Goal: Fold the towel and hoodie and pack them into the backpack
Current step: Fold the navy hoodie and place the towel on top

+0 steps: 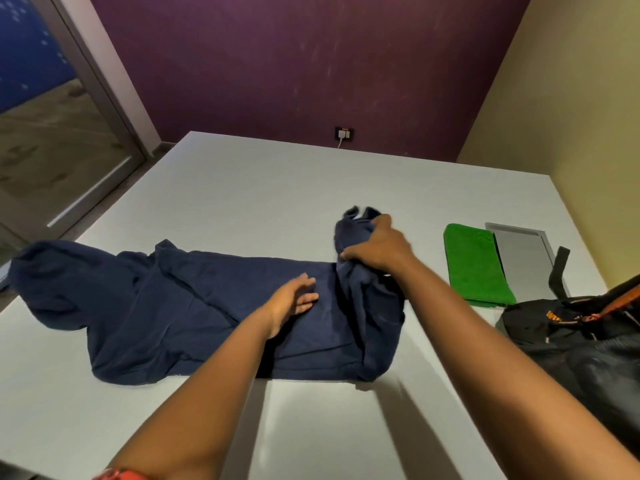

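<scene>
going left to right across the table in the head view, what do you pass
navy hoodie → left hand flat on it → right hand gripping its bunched end → folded green towel → grey panel → black backpack

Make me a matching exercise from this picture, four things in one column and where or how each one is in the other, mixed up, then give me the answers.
Things:
1. hoodie
2. towel
3. backpack
4. left hand

States:
A. green, folded, lying flat near the table's right side
B. black with orange trim, at the right edge of the table
C. navy, spread across the table, one end bunched in the right hand
D. open, lying flat on the cloth

Pairs: 1-C, 2-A, 3-B, 4-D
</scene>
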Demonstrator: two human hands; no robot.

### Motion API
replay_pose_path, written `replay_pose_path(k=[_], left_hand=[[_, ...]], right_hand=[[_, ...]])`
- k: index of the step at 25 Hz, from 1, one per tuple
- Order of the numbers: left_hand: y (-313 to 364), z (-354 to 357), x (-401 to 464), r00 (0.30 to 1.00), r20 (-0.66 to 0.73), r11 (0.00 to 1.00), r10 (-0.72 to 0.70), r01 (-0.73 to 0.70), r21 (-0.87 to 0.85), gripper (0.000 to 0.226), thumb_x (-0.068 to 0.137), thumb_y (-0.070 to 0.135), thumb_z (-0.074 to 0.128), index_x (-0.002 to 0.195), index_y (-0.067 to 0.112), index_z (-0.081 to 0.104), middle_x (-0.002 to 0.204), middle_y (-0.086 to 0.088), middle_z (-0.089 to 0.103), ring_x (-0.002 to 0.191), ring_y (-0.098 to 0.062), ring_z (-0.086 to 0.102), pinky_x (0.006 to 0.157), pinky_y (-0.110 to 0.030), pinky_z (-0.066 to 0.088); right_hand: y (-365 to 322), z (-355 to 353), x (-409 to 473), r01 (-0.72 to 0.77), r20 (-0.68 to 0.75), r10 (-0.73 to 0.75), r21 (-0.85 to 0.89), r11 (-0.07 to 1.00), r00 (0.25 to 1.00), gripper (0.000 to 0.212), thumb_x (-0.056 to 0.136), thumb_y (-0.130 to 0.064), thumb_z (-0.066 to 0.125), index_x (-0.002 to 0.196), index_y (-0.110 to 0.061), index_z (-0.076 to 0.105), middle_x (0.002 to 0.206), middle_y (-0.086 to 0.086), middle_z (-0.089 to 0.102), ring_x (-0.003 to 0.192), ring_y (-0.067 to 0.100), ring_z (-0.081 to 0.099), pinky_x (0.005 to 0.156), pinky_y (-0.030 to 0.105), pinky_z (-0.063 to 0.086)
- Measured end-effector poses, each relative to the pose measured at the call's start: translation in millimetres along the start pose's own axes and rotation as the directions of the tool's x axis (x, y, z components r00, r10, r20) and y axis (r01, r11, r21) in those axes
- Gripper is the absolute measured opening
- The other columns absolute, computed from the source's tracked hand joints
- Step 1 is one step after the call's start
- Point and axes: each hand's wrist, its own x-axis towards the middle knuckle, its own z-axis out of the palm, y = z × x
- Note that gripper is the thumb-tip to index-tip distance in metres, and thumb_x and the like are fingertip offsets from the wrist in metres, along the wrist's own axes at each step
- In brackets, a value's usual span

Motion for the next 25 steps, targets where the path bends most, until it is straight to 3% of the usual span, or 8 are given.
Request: replay_pose_path(k=[3, 6, 10, 13, 17, 21, 23, 25], left_hand=[[16, -28, -4, 0.998, -0.021, 0.971, -0.061, 0.055, -0.233, 0.073, 0.09, 0.068, 0.018, 0.143, 0.021, 0.037, 0.13, -0.01, 0.055, 0.112, -0.03, 0.056, 0.088, -0.045, 0.045], [18, -38, -6, 0.983, -0.098, 0.981, -0.152, 0.138, -0.136, 0.084, 0.078, 0.076, 0.041, 0.141, 0.02, 0.038, 0.135, -0.007, 0.048, 0.122, -0.033, 0.05, 0.078, -0.045, 0.052], [-1, -36, 3, 0.958, -0.288, 0.986, 0.018, 0.03, 0.161, 0.064, 0.074, 0.025, 0.078, 0.13, 0.008, 0.05, 0.126, -0.011, 0.059, 0.112, -0.028, 0.058, 0.086, -0.039, 0.052], [-4, -52, -3, 0.957, -0.241, 0.986, 0.159, -0.167, -0.015, 0.051, 0.082, 0.015, 0.07, 0.13, 0.017, 0.052, 0.123, -0.005, 0.061, 0.11, -0.024, 0.058, 0.087, -0.036, 0.049], [-17, -62, -6, 0.961, -0.268, 0.982, 0.07, -0.018, 0.189, 0.058, 0.086, 0.013, 0.066, 0.138, 0.013, 0.04, 0.136, -0.011, 0.052, 0.109, -0.024, 0.055, 0.089, -0.033, 0.045], [-14, -39, -14, 0.755, -0.522, 0.764, 0.396, 0.045, 0.644, 0.063, 0.089, 0.021, 0.051, 0.146, 0.014, 0.025, 0.141, -0.012, 0.043, 0.123, -0.031, 0.046, 0.091, -0.04, 0.043], [-19, -35, -14, 0.63, -0.307, 0.476, 0.713, -0.114, 0.872, 0.061, 0.087, 0.028, 0.04, 0.144, 0.011, 0.032, 0.141, -0.012, 0.045, 0.127, -0.03, 0.043, 0.098, -0.043, 0.04], [-29, -32, -11, 0.684, 0.101, 0.095, 0.722, -0.242, 0.966, 0.066, 0.09, 0.047, 0.021, 0.149, 0.018, 0.018, 0.155, -0.005, 0.023, 0.144, -0.024, 0.021, 0.115, -0.045, 0.017]], right_hand=[[-20, 52, -15, 0.109, 0.081, -0.107, -0.023, 0.994, 0.991, 0.073, 0.083, -0.024, 0.067, 0.138, -0.007, 0.021, 0.113, 0.014, 0.06, 0.092, 0.03, 0.06, 0.064, 0.03, 0.04], [-16, 86, -14, -0.045, 0.311, -0.059, 0.319, 0.947, 0.949, 0.066, 0.089, -0.006, 0.055, 0.142, -0.015, 0.016, 0.078, 0.007, 0.056, 0.07, 0.021, 0.056, 0.067, 0.036, 0.054], [4, 82, -1, -0.164, 0.237, 0.023, 0.594, 0.788, 0.971, 0.045, 0.089, 0.009, 0.042, 0.128, -0.011, 0.043, 0.08, 0.005, 0.057, 0.069, 0.02, 0.058, 0.066, 0.03, 0.053], [27, 71, 10, -0.015, -0.06, 0.043, 0.406, 0.914, 0.997, 0.032, 0.087, 0.001, 0.043, 0.111, -0.013, 0.058, 0.106, 0.008, 0.065, 0.096, 0.025, 0.063, 0.085, 0.03, 0.05], [45, 76, 9, 0.134, 0.001, -0.135, 0.123, 0.983, 0.991, 0.025, 0.089, -0.013, 0.056, 0.114, -0.013, 0.061, 0.117, 0.003, 0.064, 0.109, 0.02, 0.058, 0.087, 0.02, 0.039], [63, 81, 9, -0.023, -0.169, 0.05, 0.156, 0.987, 0.984, 0.045, 0.082, -0.022, 0.069, 0.122, -0.012, 0.053, 0.126, 0.008, 0.054, 0.12, 0.028, 0.049, 0.095, 0.03, 0.041], [72, 81, 11, -0.3, -0.055, 0.322, 0.242, 0.923, 0.945, 0.063, 0.08, -0.034, 0.07, 0.13, -0.008, 0.043, 0.131, 0.013, 0.048, 0.121, 0.033, 0.046, 0.097, 0.037, 0.042], [77, 84, 10, -0.457, 0.179, 0.421, 0.366, 0.811, 0.89, 0.067, 0.081, -0.042, 0.067, 0.129, -0.001, 0.044, 0.129, 0.016, 0.053, 0.112, 0.034, 0.053, 0.092, 0.041, 0.048]])
